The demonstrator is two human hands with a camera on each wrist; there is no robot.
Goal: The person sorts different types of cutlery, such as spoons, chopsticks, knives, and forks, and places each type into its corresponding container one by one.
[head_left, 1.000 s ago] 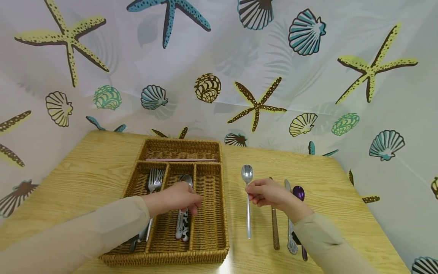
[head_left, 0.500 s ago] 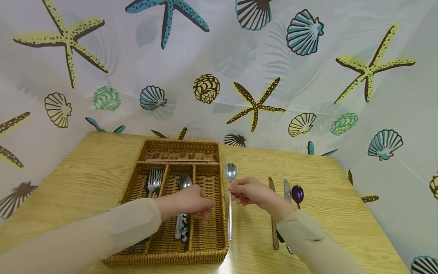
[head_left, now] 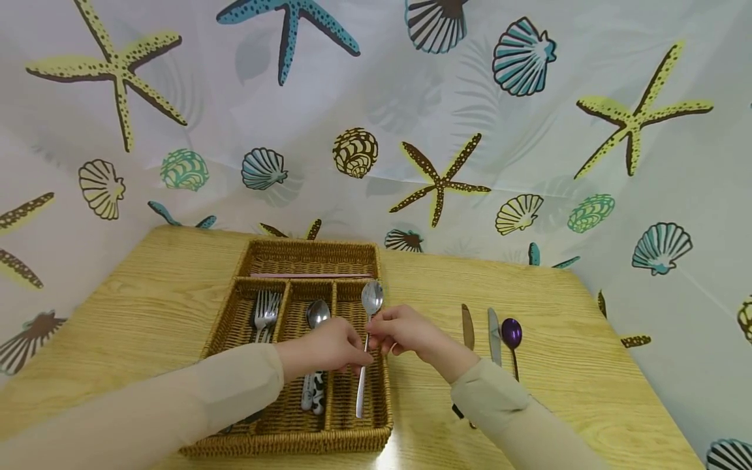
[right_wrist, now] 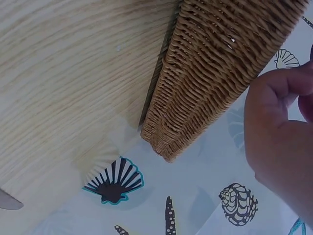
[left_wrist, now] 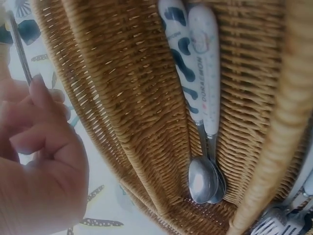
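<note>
A long silver spoon [head_left: 373, 297] hangs bowl-away over the right compartment of a wicker cutlery basket [head_left: 288, 444]. My right hand [head_left: 408, 333] pinches its handle just below the bowl. Lower on the handle, the thumb and fingers of my left hand [head_left: 329, 343] pinch it too; the left wrist view shows the handle between this hand's [left_wrist: 49, 166] fingers. Two spoons [left_wrist: 203, 181] with patterned white handles lie in the middle compartment, partly under the left hand in the head view. In the right wrist view my right hand [right_wrist: 288, 132] is beside the basket; the spoon is out of sight.
Forks [head_left: 266, 310] lie in the left compartment, and a thin pink stick [head_left: 311, 275] in the back one. Right of the basket on the wooden table [head_left: 423, 405] lie a brown knife [head_left: 467, 326], a silver knife [head_left: 494, 333] and a purple spoon [head_left: 512, 333]. A patterned cloth hangs behind.
My right hand has carried the silver spoon leftward from above the table to over the basket's right compartment. My left hand has shifted slightly right and now pinches the handle.
</note>
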